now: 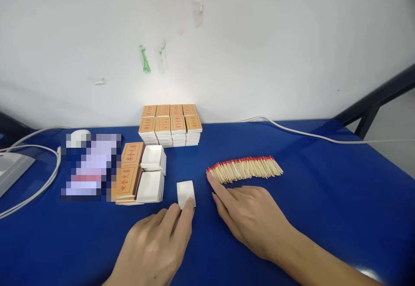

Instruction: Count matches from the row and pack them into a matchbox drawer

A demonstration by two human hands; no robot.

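My left hand (155, 245) rests on the blue table, fingertips touching the near edge of a small white matchbox tray (184, 191). My right hand (251, 217) lies flat with fingers stretched out, its index fingertip touching the left end of a row of red-tipped matches (244, 168). Neither hand holds anything.
Stacks of white inner trays (151, 178) and orange matchbox sleeves (129, 171) sit left of my hands. A block of stacked orange matchboxes (170, 125) stands by the white wall. A blurred-out patch (89, 167), white cables (42, 182) and a white device (13, 165) lie at left.
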